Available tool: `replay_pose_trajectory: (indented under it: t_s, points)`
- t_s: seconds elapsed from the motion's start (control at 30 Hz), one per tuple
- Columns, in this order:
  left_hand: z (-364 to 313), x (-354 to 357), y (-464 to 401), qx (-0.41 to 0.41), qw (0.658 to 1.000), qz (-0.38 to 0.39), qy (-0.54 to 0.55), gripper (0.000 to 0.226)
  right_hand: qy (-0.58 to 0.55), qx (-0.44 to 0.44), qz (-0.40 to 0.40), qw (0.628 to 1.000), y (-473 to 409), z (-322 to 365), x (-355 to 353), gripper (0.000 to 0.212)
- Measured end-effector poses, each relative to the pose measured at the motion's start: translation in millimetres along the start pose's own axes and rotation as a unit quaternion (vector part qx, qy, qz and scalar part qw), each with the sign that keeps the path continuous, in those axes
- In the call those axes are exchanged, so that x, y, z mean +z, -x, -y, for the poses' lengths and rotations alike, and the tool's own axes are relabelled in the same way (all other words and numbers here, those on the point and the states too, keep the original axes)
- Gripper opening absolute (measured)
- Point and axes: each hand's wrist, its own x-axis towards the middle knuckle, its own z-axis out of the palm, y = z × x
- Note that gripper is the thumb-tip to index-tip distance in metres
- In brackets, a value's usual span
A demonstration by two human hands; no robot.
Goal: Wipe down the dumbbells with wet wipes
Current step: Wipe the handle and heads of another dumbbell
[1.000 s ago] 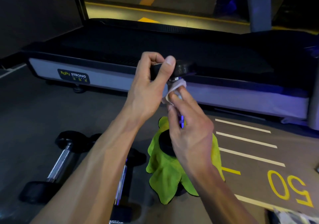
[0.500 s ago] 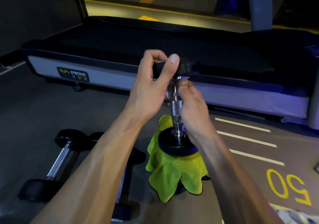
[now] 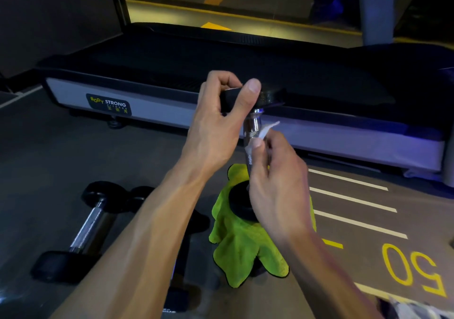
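Two hands work on one dumbbell (image 3: 252, 132) standing upright, its lower black weight resting on a green cloth (image 3: 242, 247) spread on the floor. The left hand (image 3: 216, 124) pinches the upper black weight between thumb and fingers, steadying it. The right hand (image 3: 275, 183) pinches a white wet wipe (image 3: 264, 133) between thumb and fingertips and holds it against the shiny metal handle. Two more dumbbells (image 3: 91, 223) lie on the floor to the left, partly hidden by the left forearm. Behind stands a treadmill (image 3: 172, 112) whose side label reads "BODY STRONG", with smaller characters underneath too small to read. On the floor at right, white stripes (image 3: 356, 200) run beside a yellow painted "50" (image 3: 412, 272), seen upside down
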Motion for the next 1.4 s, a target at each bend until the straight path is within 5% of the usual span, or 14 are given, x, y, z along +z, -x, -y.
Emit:
replay_pose_trajectory:
  t_s: [0.13,0.23,0.27,0.4,0.5,0.63,0.8,0.97,1.07,1.17,1.3,1.4]
  points:
    - [-1,0,4,0.01,1.0,0.003,-0.005,0.018,-0.104,0.114,0.066,0.986,-40,-10,2,0.035]
    - [-3,0,2,0.001,1.0,0.008,0.007,0.023,-0.384,0.259,0.206,0.862,-53,-18,-2,0.042]
    - [-3,1,1,0.002,1.0,0.007,0.008,0.024,-0.402,0.273,0.209,0.849,-53,-21,-1,0.045]
    - [-4,10,5,0.007,1.0,0.001,0.016,0.016,-0.07,0.127,0.086,0.986,-25,-21,-2,0.048]
    - [-5,15,3,0.002,1.0,-0.016,0.002,0.019,0.021,0.018,0.009,1.0,10,-15,4,0.027]
    - [-5,14,1,0.002,1.0,-0.021,-0.013,0.021,0.094,-0.033,0.03,0.995,24,-10,20,0.053]
    - [-9,18,7,0.022,0.999,-0.032,-0.033,0.018,0.051,0.01,-0.015,0.999,-6,-19,11,0.019]
    - [-13,15,6,0.015,0.999,-0.025,-0.021,0.021,-0.197,0.157,0.192,0.949,-38,-40,-21,0.059]
    - [-13,15,5,0.009,0.999,-0.037,-0.029,0.022,0.01,0.064,0.252,0.966,-23,-54,-32,0.06]
    - [-16,17,4,-0.008,0.998,-0.05,-0.032,0.022,0.181,-0.02,0.243,0.953,9,-56,-36,0.039]
    - [-19,28,6,0.013,0.997,-0.055,-0.054,0.03,0.394,-0.021,0.213,0.894,39,-41,-26,0.077]
    - [-24,36,7,0.024,0.993,-0.078,-0.083,0.039,0.414,0.002,0.169,0.895,57,-31,-22,0.067]
